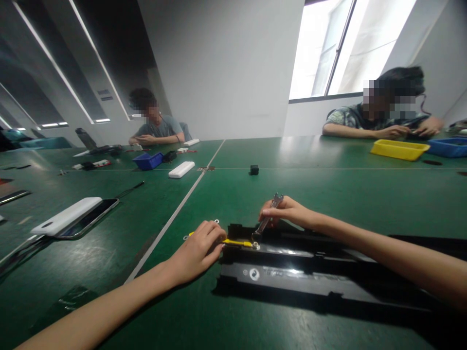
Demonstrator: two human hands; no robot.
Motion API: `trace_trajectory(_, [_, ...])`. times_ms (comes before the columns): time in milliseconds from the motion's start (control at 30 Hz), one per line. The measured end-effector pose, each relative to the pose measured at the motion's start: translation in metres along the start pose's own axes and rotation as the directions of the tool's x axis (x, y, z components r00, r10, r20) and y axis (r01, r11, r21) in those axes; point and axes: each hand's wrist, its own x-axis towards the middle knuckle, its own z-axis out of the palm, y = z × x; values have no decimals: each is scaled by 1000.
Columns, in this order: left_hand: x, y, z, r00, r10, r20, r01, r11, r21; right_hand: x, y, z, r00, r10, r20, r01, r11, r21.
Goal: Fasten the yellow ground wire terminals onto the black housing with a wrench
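My right hand (282, 213) grips a silver wrench (269, 214), slanted down so its lower end meets a small metal nut or lug (256, 245). That fitting sits at the end of a yellow cable (237, 242) lying along a long black panel (292, 277). My left hand (204, 245) is closed over the yellow cable just left of the panel; metal ring ends show beyond the fingers. White print and a round logo mark the panel's near strip. My forearm crosses over the panel's right part and hides some of it.
On the green table (175, 311) lie a white power bank (69, 214) beside a phone (91, 219), another white block (181, 169) and a small black cube (254, 169). A blue bin (148, 161) and a yellow bin (399, 149) stand farther back. Two people sit across.
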Motion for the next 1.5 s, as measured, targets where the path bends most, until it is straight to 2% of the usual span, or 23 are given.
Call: trace_trajectory(1500, [1,-1,0,1000,-16,18,16,1000,6,0,-3,2,1000,-15,27,16,1000,-24])
